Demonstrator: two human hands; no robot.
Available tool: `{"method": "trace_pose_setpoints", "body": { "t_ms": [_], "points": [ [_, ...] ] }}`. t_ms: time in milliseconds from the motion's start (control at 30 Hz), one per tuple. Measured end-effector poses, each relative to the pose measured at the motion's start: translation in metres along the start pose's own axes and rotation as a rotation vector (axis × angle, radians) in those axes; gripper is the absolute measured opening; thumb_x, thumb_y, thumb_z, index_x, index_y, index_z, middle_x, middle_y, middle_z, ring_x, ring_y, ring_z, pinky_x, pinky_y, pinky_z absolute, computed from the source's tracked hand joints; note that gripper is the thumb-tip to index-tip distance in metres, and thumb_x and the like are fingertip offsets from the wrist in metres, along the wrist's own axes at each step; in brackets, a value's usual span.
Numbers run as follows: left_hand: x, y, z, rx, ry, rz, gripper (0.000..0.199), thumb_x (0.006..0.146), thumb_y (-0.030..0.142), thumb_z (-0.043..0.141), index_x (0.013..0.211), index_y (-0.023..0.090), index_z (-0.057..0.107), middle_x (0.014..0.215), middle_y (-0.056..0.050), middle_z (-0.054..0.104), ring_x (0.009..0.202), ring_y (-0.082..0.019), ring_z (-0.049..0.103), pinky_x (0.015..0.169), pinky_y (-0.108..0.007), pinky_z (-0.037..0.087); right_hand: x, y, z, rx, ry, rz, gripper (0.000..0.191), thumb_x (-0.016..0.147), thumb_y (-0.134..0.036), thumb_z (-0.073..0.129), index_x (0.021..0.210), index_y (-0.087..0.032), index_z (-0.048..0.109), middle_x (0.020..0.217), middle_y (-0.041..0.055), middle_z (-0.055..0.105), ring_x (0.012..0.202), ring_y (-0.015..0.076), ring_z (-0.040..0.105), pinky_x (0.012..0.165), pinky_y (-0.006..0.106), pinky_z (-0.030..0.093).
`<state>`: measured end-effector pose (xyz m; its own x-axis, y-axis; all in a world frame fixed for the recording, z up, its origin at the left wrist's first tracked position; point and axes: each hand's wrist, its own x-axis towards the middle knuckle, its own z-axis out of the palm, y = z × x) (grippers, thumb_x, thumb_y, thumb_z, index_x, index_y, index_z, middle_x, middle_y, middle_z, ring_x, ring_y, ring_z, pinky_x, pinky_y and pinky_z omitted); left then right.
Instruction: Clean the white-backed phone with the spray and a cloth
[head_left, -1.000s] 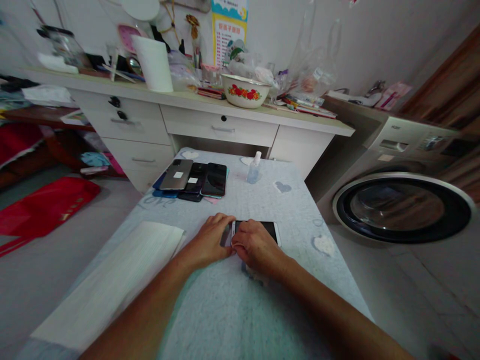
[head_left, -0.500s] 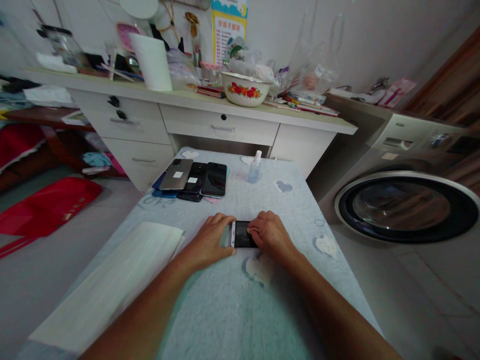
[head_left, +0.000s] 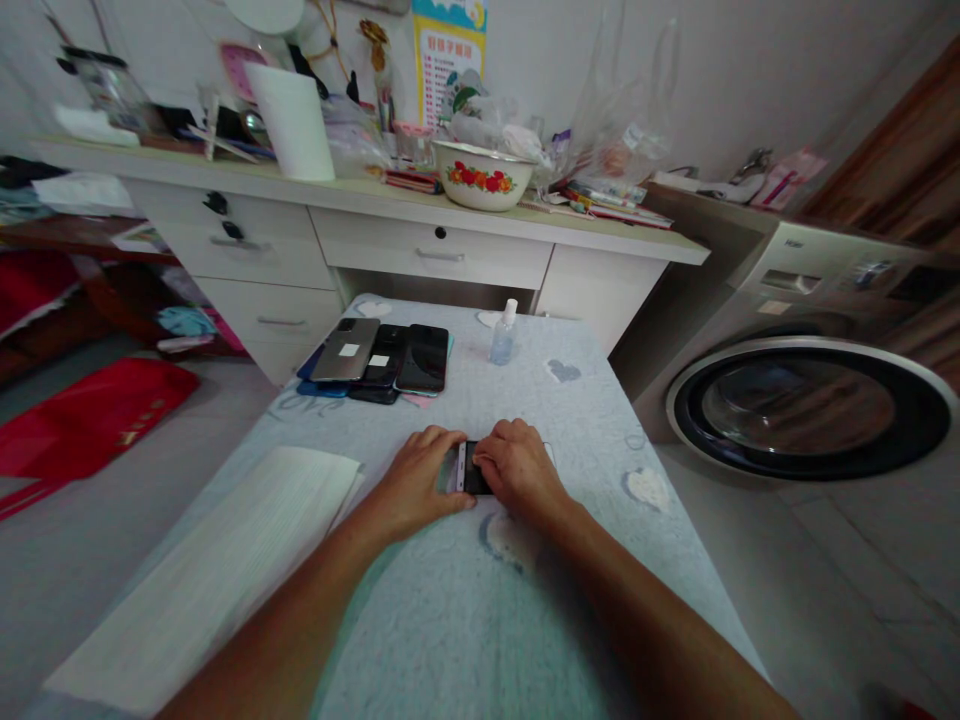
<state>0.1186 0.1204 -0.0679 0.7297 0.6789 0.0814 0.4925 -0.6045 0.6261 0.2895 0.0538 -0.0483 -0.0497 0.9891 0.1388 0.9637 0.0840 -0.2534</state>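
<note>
A smartphone [head_left: 478, 481] with a dark screen and white border lies flat on the table, lengthwise from left to right. My left hand [head_left: 421, 482] grips its left end, thumb on the near edge and fingers on the far edge. On top of the screen rests my right hand [head_left: 523, 472], fingers bunched together and pressed down. Whatever those fingers pinch is too small and covered to make out. The right hand hides most of the phone; only a bit of its right end shows.
Several phones [head_left: 346, 350] lie stacked at the table's far left. A clear spray bottle [head_left: 503, 338] stands at the far middle. A pale folded sheet [head_left: 225, 560] lies along the left edge. Drawers [head_left: 442, 248] close off the far end; a washing machine [head_left: 810, 300] stands right.
My right hand has slid left along the screen, toward my left hand, baring some of the phone's right end. The left hand keeps its hold, and the whole view has shifted slightly.
</note>
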Motion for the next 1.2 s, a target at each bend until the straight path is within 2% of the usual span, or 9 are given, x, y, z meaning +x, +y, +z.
{"method": "trace_pose_setpoints", "body": {
  "t_ms": [167, 267, 500, 700, 1067, 1200],
  "points": [
    [0.0, 0.001, -0.001, -0.002, -0.004, 0.01, 0.062, 0.065, 0.036, 0.073, 0.121, 0.024, 0.05, 0.118, -0.007, 0.053, 0.111, -0.028, 0.049, 0.097, -0.044, 0.041, 0.002, 0.007, -0.004, -0.055, 0.008, 0.134, 0.02, 0.09, -0.028, 0.053, 0.092, -0.022, 0.071, 0.091, 0.0065, 0.062, 0.089, 0.0206, 0.049, 0.078, 0.032, 0.033],
    [0.0, 0.001, -0.002, -0.005, -0.01, 0.002, 0.063, 0.065, 0.036, 0.072, 0.122, 0.023, 0.049, 0.118, -0.007, 0.053, 0.111, -0.028, 0.048, 0.097, -0.044, 0.041, 0.003, 0.005, -0.005, -0.076, 0.011, 0.153, 0.02, 0.09, -0.026, 0.052, 0.092, -0.021, 0.071, 0.092, 0.007, 0.062, 0.09, 0.0211, 0.049, 0.079, 0.032, 0.033],
    [0.0, 0.0, 0.0, -0.01, -0.006, 0.012, 0.063, 0.064, 0.038, 0.073, 0.12, 0.022, 0.05, 0.118, -0.008, 0.053, 0.112, -0.028, 0.048, 0.096, -0.043, 0.042, 0.016, -0.003, -0.008, -0.067, -0.044, 0.039, 0.02, 0.09, -0.022, 0.051, 0.091, -0.02, 0.071, 0.092, 0.0076, 0.062, 0.088, 0.0208, 0.049, 0.078, 0.032, 0.034],
    [0.0, 0.0, 0.0, -0.011, 0.003, 0.016, 0.064, 0.064, 0.037, 0.072, 0.122, 0.022, 0.049, 0.117, -0.007, 0.053, 0.111, -0.028, 0.049, 0.095, -0.043, 0.042, 0.022, -0.004, -0.005, -0.031, -0.037, 0.008, 0.021, 0.091, -0.021, 0.05, 0.092, -0.02, 0.071, 0.09, 0.0073, 0.062, 0.088, 0.0193, 0.049, 0.08, 0.031, 0.034],
    [0.001, -0.001, 0.001, 0.004, -0.005, 0.006, 0.065, 0.063, 0.036, 0.073, 0.122, 0.02, 0.051, 0.12, -0.009, 0.053, 0.114, -0.029, 0.047, 0.096, -0.043, 0.041, -0.007, -0.003, -0.004, 0.066, -0.07, -0.207, 0.013, 0.082, -0.015, 0.061, 0.087, -0.021, 0.072, 0.09, 0.0044, 0.062, 0.085, 0.0174, 0.048, 0.079, 0.029, 0.034],
    [0.001, 0.0, 0.001, -0.001, -0.002, 0.003, 0.062, 0.064, 0.036, 0.072, 0.12, 0.022, 0.051, 0.119, -0.008, 0.053, 0.113, -0.03, 0.048, 0.096, -0.044, 0.041, -0.018, 0.0, -0.006, 0.097, -0.07, -0.22, 0.013, 0.082, -0.015, 0.062, 0.085, -0.021, 0.072, 0.087, 0.004, 0.063, 0.084, 0.0175, 0.051, 0.079, 0.03, 0.035]
  ]
}}
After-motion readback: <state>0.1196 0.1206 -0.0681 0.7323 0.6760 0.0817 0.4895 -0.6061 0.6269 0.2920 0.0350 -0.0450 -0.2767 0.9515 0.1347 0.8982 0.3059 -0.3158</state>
